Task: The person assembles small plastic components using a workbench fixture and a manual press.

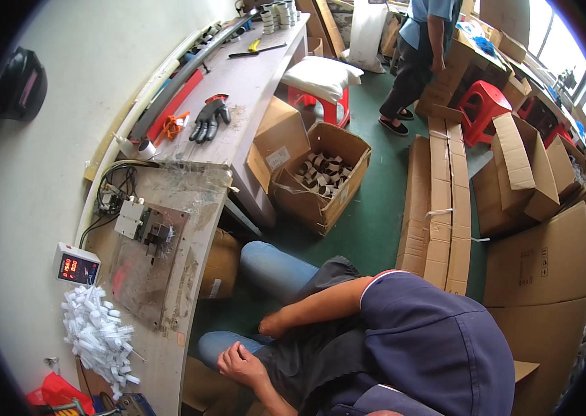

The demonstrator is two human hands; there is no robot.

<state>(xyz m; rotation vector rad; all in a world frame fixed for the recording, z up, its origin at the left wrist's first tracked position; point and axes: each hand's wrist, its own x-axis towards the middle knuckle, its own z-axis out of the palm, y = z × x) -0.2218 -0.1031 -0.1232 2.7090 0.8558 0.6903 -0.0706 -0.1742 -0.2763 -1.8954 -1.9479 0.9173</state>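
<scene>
The wearer's hands are unseen, grip I can't tell — a co-worker's left hand [240, 362] sits nearest, across from heaped slim white plastic pieces [97, 333].

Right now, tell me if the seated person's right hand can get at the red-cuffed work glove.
Probably not without leaning or rising: the seated person's right hand is low near the knees, and the work glove lies on the farther bench, though nothing covers it.

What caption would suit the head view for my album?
A person sits beside a worn workbench with a heap of white pieces, bare hands near the knees.
</scene>
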